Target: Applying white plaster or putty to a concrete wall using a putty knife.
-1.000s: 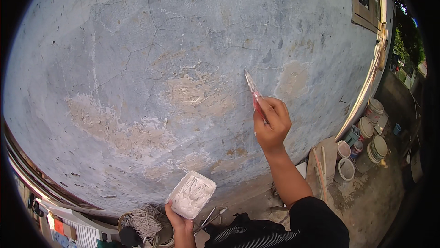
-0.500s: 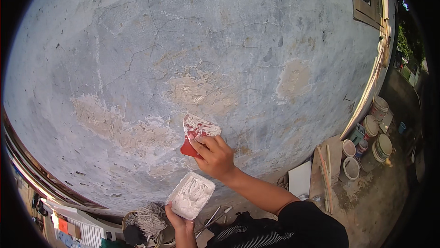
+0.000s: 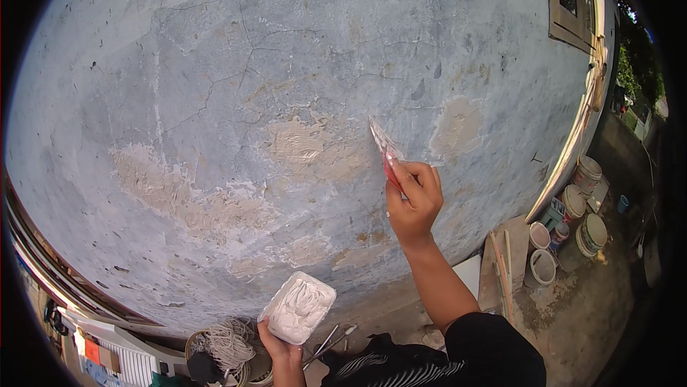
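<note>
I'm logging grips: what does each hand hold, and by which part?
The right hand holds the scraper by its red lower end; the left hand holds the tub at its lower-left side.

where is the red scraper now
In the head view, the red scraper is just right of centre, held in the right hand, before the blue-grey wall, between the middle beige patch and the rightmost beige patch.

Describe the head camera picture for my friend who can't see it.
A person's right hand holds a flat, smeared red scraper before a cracked blue-grey plaster wall with beige patches. The left hand holds a white rectangular tray of white paste. Round, dirty buckets sit at lower right.
</note>
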A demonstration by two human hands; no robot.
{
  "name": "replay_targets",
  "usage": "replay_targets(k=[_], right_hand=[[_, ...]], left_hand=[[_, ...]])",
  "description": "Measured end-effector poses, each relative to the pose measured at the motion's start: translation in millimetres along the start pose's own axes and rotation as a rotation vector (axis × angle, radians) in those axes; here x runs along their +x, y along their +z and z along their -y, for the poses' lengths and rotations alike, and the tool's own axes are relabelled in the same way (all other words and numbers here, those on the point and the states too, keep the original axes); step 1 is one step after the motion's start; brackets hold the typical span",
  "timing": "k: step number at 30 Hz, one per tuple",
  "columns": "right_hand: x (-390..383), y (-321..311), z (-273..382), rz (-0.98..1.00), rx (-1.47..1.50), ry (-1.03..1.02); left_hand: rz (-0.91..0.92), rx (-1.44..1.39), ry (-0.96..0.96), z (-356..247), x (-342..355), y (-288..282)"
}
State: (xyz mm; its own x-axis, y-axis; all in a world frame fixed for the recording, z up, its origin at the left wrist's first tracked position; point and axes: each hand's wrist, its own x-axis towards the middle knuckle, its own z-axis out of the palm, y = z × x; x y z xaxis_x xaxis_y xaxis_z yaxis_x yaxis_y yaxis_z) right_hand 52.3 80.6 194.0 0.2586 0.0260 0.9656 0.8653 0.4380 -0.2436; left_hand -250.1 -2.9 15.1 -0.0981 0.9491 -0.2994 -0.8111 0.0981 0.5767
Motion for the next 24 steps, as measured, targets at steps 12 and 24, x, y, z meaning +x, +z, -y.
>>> replay_targets(k=[12,24], right_hand=[[-63.1,5.9,53.4,0.409,0.268,-0.013],[-20.0,-13.3,-3.4,0.154,0.036,-0.043]], left_hand=[[0.07,-0.018,0.022,13.3,-1.9,1.4],[0.051,-0.024,0.019,29.0,-30.7,3.5]])
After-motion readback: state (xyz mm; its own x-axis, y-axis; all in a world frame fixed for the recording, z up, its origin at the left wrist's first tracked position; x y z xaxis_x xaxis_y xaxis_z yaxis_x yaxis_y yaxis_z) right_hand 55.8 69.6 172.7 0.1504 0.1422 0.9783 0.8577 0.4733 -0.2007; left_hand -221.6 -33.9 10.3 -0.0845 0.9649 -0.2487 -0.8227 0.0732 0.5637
